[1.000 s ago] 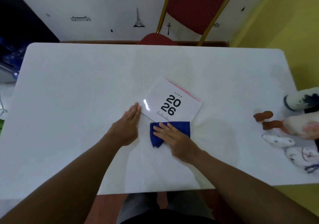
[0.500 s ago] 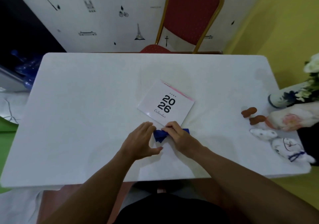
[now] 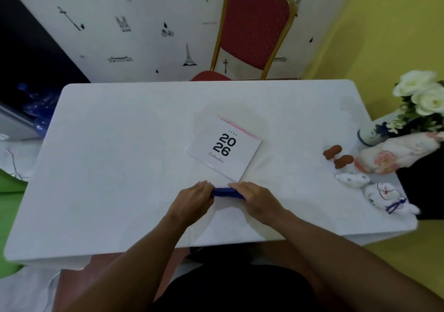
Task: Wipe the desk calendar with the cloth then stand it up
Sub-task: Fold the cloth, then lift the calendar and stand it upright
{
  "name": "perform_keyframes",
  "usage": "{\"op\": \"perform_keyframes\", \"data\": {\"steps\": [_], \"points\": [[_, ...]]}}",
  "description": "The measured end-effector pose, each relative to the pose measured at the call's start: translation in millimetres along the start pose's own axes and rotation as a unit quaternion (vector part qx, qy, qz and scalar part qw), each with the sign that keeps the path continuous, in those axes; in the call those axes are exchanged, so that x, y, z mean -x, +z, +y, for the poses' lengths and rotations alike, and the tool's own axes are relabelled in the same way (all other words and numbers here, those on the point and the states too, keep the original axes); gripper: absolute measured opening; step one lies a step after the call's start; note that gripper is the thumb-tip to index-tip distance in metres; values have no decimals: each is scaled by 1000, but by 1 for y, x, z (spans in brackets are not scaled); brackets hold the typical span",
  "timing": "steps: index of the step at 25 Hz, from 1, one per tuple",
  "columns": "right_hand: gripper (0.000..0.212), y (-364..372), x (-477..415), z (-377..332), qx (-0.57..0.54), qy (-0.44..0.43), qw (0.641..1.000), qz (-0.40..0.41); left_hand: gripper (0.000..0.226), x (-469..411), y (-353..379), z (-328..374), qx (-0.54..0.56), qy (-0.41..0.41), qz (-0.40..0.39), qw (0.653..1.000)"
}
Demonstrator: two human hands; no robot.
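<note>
A white desk calendar (image 3: 224,147) printed "2026" lies flat and turned at an angle in the middle of the white table (image 3: 115,157), its pink spiral edge toward the far right. Just in front of its near corner a blue cloth (image 3: 225,192) is stretched between both hands. My left hand (image 3: 195,200) grips the cloth's left end and my right hand (image 3: 255,198) grips its right end. Only a narrow strip of cloth shows between the fingers. Neither hand touches the calendar.
At the table's right edge stand a vase with white flowers (image 3: 406,117), two small brown figures (image 3: 338,156) and several white soft toys (image 3: 379,189). A red chair with a gold frame (image 3: 255,23) stands behind the table's far edge.
My left hand left the calendar's corner and took hold of the cloth. The cloth, first pressed flat under my right hand, now is gathered and held between both hands. The camera has drawn back.
</note>
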State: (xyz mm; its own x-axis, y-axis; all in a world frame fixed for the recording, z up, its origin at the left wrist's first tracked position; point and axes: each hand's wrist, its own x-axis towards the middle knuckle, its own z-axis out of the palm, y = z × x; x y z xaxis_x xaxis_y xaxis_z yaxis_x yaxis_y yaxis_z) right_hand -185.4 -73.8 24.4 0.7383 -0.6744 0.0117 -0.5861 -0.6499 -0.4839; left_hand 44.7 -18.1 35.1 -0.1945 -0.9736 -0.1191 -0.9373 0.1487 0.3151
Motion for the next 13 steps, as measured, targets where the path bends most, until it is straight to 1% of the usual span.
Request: {"op": "perform_keyframes", "data": {"steps": [2, 3, 4, 7, 8, 10, 13], "points": [[54, 1, 2, 1, 24, -15, 999, 36, 28, 10, 1, -3, -2, 31, 49, 998], [58, 5, 7, 3, 26, -25, 999, 34, 33, 16, 4, -5, 5, 49, 62, 997], [61, 11, 14, 5, 22, -32, 999, 7, 37, 24, 8, -7, 15, 65, 60, 996], [70, 31, 41, 9, 28, -44, 989, -136, 52, 42, 23, -6, 22, 66, 1, 998], [72, 36, 46, 10, 39, -45, 987, -148, 55, 45, 28, -4, 20, 58, -21, 998], [69, 40, 46, 13, 60, -43, 989, -125, 57, 45, 36, 1, -1, 49, -55, 997], [58, 39, 40, 16, 91, -57, 989, -102, 54, 40, 43, 5, -67, 41, -101, 992]]}}
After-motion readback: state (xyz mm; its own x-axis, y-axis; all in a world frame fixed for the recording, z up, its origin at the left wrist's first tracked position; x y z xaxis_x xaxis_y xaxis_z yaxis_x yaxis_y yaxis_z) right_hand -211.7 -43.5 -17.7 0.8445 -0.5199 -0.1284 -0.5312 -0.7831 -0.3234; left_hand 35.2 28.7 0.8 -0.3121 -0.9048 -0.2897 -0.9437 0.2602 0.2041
